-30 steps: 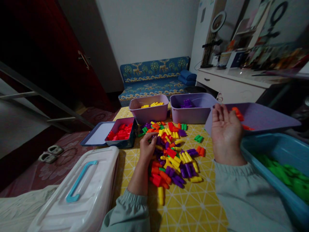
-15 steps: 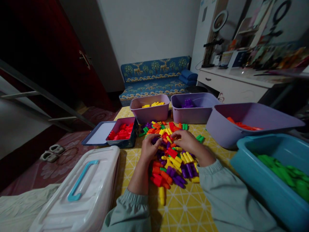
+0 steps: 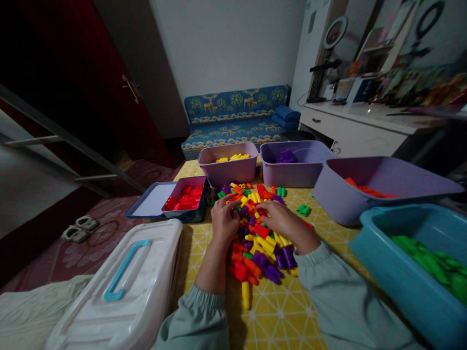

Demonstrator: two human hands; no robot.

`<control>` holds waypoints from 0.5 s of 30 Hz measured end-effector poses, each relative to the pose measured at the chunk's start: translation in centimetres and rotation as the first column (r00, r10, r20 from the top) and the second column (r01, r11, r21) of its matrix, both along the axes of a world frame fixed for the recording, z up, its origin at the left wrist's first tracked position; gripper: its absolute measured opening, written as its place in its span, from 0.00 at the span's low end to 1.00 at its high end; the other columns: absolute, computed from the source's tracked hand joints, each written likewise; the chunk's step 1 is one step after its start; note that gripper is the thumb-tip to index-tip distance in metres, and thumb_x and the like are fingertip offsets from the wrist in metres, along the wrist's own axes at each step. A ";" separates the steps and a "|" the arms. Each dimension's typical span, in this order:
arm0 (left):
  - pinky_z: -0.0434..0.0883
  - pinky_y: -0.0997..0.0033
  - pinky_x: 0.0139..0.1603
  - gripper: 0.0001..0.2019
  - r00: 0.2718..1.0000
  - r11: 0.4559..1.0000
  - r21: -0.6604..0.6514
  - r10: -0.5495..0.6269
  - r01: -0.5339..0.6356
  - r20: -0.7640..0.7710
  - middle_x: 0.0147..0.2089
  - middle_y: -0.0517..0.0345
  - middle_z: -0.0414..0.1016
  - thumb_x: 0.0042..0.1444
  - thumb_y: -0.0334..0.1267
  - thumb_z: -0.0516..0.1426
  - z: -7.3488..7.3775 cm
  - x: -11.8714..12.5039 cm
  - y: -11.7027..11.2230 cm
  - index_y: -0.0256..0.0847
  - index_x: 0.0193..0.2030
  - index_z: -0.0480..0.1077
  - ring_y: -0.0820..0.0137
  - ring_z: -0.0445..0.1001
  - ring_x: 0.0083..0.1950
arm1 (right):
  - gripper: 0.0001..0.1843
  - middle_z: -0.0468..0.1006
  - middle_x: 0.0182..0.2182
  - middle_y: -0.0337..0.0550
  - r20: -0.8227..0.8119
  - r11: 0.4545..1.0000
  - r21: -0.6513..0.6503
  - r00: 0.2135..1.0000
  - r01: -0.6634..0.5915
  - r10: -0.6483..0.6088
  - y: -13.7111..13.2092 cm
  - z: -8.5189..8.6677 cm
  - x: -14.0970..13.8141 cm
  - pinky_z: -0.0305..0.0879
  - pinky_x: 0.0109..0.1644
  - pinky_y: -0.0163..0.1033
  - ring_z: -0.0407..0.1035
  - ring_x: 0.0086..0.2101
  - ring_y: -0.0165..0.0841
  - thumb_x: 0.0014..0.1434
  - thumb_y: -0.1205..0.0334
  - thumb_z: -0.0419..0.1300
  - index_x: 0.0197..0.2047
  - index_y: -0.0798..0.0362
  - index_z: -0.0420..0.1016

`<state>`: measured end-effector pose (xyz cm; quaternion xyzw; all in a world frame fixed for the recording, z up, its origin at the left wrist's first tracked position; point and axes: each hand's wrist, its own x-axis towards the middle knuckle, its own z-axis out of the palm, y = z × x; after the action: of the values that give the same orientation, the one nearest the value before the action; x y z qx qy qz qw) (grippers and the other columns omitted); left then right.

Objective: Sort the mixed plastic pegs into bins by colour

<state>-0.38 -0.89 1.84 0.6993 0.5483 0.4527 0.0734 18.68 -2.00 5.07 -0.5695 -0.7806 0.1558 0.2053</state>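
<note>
Head view: the pile of blocks lies on the yellow cloth, with the left hand at its left edge and the right hand over its right side. The left hand is half curled, thumb apart from the fingers; the right hand's fingers bend down towards the blocks. Whether either grips one, I cannot tell. Light fingertip pinches should work best, since the blocks lie crossed and heaped and could drag neighbours along.

Behind the pile stand the pink bin, holding yellow blocks, and the purple bin, holding purple blocks. Right of it are the lilac bin, with orange blocks, and the blue bin, with green blocks. Left of it sit the tin, with red blocks, and the white box. Bin walls would likely obstruct low reaches outward.
</note>
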 end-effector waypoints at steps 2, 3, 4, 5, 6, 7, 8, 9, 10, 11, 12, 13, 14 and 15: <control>0.69 0.58 0.55 0.14 1.000 0.999 0.039 -0.021 0.020 0.023 0.50 0.51 0.77 0.48 0.25 0.57 0.9 0.0 -0.2 0.42 0.38 0.79 0.60 0.73 0.52 | 0.17 0.78 0.48 0.51 0.026 0.999 -0.018 0.999 0.037 -0.036 0.1 -0.1 0.1 0.61 0.58 0.42 0.70 0.51 0.41 0.54 0.71 0.60 0.47 0.55 0.79; 0.70 0.62 0.52 0.12 0.996 0.997 0.033 -0.066 0.065 0.054 0.47 0.51 0.78 0.48 0.26 0.58 1.4 0.0 -0.3 0.41 0.38 0.79 0.62 0.74 0.49 | 0.16 0.79 0.47 0.51 0.039 0.998 -0.030 0.998 0.049 -0.048 0.1 -0.1 0.2 0.61 0.57 0.41 0.71 0.50 0.40 0.54 0.70 0.61 0.46 0.54 0.79; 0.71 0.66 0.47 0.10 0.988 0.991 0.002 -0.130 0.131 0.085 0.43 0.52 0.79 0.49 0.28 0.58 2.0 0.1 -0.5 0.40 0.37 0.78 0.65 0.75 0.44 | 0.15 0.79 0.46 0.51 0.054 0.997 -0.047 0.997 0.054 -0.051 0.2 0.0 0.3 0.62 0.55 0.40 0.71 0.48 0.40 0.54 0.69 0.61 0.45 0.54 0.79; 0.72 0.69 0.43 0.09 0.972 0.975 -0.052 -0.207 0.214 0.111 0.39 0.53 0.79 0.50 0.30 0.59 2.6 0.2 -0.7 0.40 0.37 0.78 0.68 0.75 0.39 | 0.14 0.79 0.45 0.51 0.070 0.996 -0.064 0.996 0.057 -0.052 0.2 0.2 0.4 0.63 0.53 0.40 0.72 0.47 0.39 0.54 0.69 0.60 0.44 0.54 0.80; 0.71 0.72 0.39 0.08 0.949 0.945 -0.122 -0.288 0.303 0.129 0.36 0.55 0.79 0.51 0.32 0.59 3.2 0.3 -1.0 0.39 0.37 0.78 0.70 0.75 0.36 | 0.14 0.79 0.44 0.51 0.086 0.995 -0.083 0.995 0.061 -0.053 0.2 0.3 0.5 0.63 0.50 0.39 0.72 0.45 0.39 0.53 0.70 0.59 0.43 0.54 0.80; 0.70 0.74 0.36 0.08 0.921 0.901 -0.200 -0.364 0.386 0.136 0.34 0.56 0.79 0.52 0.33 0.59 3.7 0.4 -1.3 0.39 0.38 0.79 0.72 0.74 0.33 | 0.14 0.80 0.43 0.50 0.098 0.993 -0.104 0.994 0.063 -0.053 0.2 0.5 0.5 0.63 0.48 0.38 0.73 0.44 0.38 0.53 0.71 0.59 0.42 0.53 0.80; 0.69 0.75 0.33 0.09 0.891 0.847 -0.276 -0.434 0.454 0.134 0.33 0.56 0.79 0.52 0.33 0.59 4.2 0.6 -1.6 0.39 0.39 0.79 0.72 0.73 0.31 | 0.14 0.80 0.42 0.49 0.101 0.990 -0.122 0.993 0.065 -0.052 0.1 0.6 0.5 0.63 0.45 0.37 0.73 0.42 0.37 0.52 0.72 0.58 0.41 0.53 0.80; 0.68 0.76 0.32 0.11 0.857 0.786 -0.348 -0.500 0.511 0.127 0.34 0.57 0.79 0.50 0.32 0.59 4.5 0.7 -1.9 0.39 0.41 0.79 0.73 0.72 0.30 | 0.14 0.80 0.41 0.49 0.094 0.989 -0.133 0.994 0.066 -0.054 0.1 0.7 0.5 0.63 0.43 0.36 0.73 0.41 0.37 0.52 0.72 0.58 0.41 0.53 0.79; 0.67 0.77 0.31 0.15 0.822 0.726 -0.413 -0.557 0.551 0.118 0.34 0.57 0.79 0.48 0.30 0.59 4.7 0.8 -2.1 0.39 0.44 0.79 0.73 0.72 0.30 | 0.13 0.80 0.40 0.48 0.077 0.988 -0.138 0.995 0.066 -0.055 0.1 0.7 0.5 0.62 0.41 0.36 0.73 0.40 0.36 0.52 0.71 0.59 0.40 0.53 0.79; 0.67 0.77 0.30 0.18 0.792 0.672 -0.468 -0.601 0.574 0.110 0.35 0.57 0.79 0.46 0.27 0.59 4.8 0.8 -2.3 0.39 0.46 0.79 0.73 0.72 0.31 | 0.12 0.80 0.39 0.47 0.056 0.988 -0.141 0.997 0.067 -0.059 0.1 0.6 0.4 0.62 0.39 0.35 0.73 0.38 0.35 0.52 0.70 0.60 0.40 0.52 0.79; 0.67 0.77 0.31 0.21 0.770 0.630 -0.510 -0.630 0.585 0.104 0.35 0.57 0.79 0.44 0.25 0.58 4.8 0.8 -2.4 0.39 0.47 0.78 0.72 0.72 0.31 | 0.11 0.81 0.39 0.46 0.033 0.988 -0.139 0.997 0.068 -0.063 0.1 0.5 0.4 0.61 0.38 0.34 0.73 0.37 0.34 0.52 0.69 0.60 0.39 0.52 0.79; 0.67 0.77 0.32 0.23 0.758 0.604 -0.539 -0.645 0.587 0.102 0.35 0.57 0.79 0.43 0.24 0.58 4.7 0.8 -2.4 0.39 0.48 0.78 0.72 0.72 0.32 | 0.10 0.81 0.38 0.45 0.014 0.989 -0.133 0.997 0.071 -0.070 0.2 0.4 0.4 0.61 0.37 0.34 0.73 0.37 0.34 0.52 0.68 0.61 0.39 0.52 0.79; 0.67 0.76 0.32 0.24 0.757 0.596 -0.551 -0.645 0.583 0.103 0.35 0.57 0.79 0.42 0.24 0.59 4.5 0.8 -2.4 0.39 0.48 0.78 0.71 0.72 0.32 | 0.10 0.81 0.38 0.44 0.001 0.990 -0.124 0.997 0.073 -0.074 0.2 0.2 0.4 0.61 0.37 0.34 0.73 0.36 0.34 0.51 0.68 0.62 0.39 0.51 0.79; 0.66 0.76 0.32 0.23 0.765 0.603 -0.550 -0.635 0.578 0.108 0.34 0.57 0.79 0.42 0.25 0.60 4.2 0.8 -2.3 0.38 0.48 0.78 0.71 0.72 0.32 | 0.10 0.81 0.37 0.44 -0.007 0.991 -0.113 0.997 0.076 -0.077 0.4 0.0 0.4 0.61 0.36 0.34 0.73 0.36 0.34 0.50 0.68 0.63 0.38 0.51 0.79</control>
<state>0.42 -3.20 6.08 0.8121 0.3875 0.1870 0.3941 19.05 -1.65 5.02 -0.6088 -0.7470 0.1949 0.1829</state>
